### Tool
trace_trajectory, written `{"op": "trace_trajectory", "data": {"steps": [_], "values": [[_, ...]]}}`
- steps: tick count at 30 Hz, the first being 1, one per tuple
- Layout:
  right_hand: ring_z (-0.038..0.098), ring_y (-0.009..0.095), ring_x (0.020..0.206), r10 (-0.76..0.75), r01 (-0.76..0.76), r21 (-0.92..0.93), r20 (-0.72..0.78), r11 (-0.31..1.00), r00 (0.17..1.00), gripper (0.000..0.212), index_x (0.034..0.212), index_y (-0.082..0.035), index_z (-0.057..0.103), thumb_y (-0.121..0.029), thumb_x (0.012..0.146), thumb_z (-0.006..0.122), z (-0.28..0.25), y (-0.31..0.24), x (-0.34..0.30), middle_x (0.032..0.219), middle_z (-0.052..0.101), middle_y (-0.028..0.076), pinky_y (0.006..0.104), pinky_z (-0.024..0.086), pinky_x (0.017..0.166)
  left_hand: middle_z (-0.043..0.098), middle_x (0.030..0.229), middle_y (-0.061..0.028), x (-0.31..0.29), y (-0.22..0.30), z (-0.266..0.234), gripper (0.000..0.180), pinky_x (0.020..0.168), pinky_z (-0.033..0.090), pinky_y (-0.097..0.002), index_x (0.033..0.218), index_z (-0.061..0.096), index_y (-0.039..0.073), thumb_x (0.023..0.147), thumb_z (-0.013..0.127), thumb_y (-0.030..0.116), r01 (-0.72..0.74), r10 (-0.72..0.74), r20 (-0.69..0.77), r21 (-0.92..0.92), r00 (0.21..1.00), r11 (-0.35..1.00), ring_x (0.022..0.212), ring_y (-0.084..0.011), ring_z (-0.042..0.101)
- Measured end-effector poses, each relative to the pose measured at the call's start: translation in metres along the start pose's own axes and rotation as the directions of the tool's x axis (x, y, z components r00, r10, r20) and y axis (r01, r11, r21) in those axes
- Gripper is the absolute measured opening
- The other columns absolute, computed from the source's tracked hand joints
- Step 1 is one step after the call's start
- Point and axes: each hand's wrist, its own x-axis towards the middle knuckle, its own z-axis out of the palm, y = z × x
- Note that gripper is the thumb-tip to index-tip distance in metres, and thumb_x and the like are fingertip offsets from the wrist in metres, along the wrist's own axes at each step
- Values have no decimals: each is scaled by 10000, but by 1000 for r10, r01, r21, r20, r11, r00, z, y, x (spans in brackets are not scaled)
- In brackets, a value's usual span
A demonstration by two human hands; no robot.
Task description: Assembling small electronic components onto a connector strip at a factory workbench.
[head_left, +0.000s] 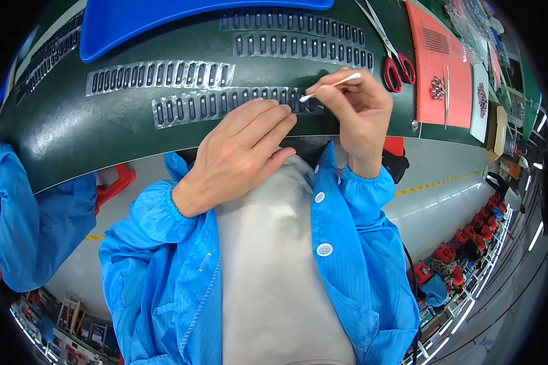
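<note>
Between the thumb and fingers of my right hand (360,104) is a cotton swab (341,83), closed in a pinch. Its lower tip meets the right part of a clear strip (182,112) that carries a row of small black parts. My left hand (243,149) lies flat with fingers stretched along the near edge of that same strip, covering a bit of it. Another strip of black parts (158,76) lies just beyond on the left. Two more strips, one upper (292,21) and one lower (304,47), lie farther back.
A blue tray (164,24) stands at the back left. Red-handled scissors (393,61) lie right of the strips. On a pink foam mat (429,67) are tweezers (447,97) and a pile of small metallic pieces (437,88). A blue-sleeved person (36,219) is at the left.
</note>
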Motion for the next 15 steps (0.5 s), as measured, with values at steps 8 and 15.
{"op": "trace_trajectory", "data": {"steps": [8, 15], "values": [[744, 165, 889, 39, -33, 85, -72, 996, 997, 128, 1082, 61, 721, 68, 962, 763, 9, -7, 0, 963, 750, 101, 261, 583, 808, 690, 1251, -118, -5, -1, -3, 492, 1062, 553, -430, 1213, 734, -26, 781, 869, 166, 46, -46, -6, 58, 999, 997, 1210, -310, 654], [637, 107, 768, -175, 183, -366, 56, 913, 983, 139, 1041, 32, 779, 89, 915, 793, 10, 1, -1, 916, 751, 86, 241, 488, 679, 690, 1253, -111, -5, -1, 0, 491, 1063, 552, -427, 1220, 737, -19, 790, 864, 179, 53, -53, -5, 76, 999, 996, 1207, -303, 655]]}}
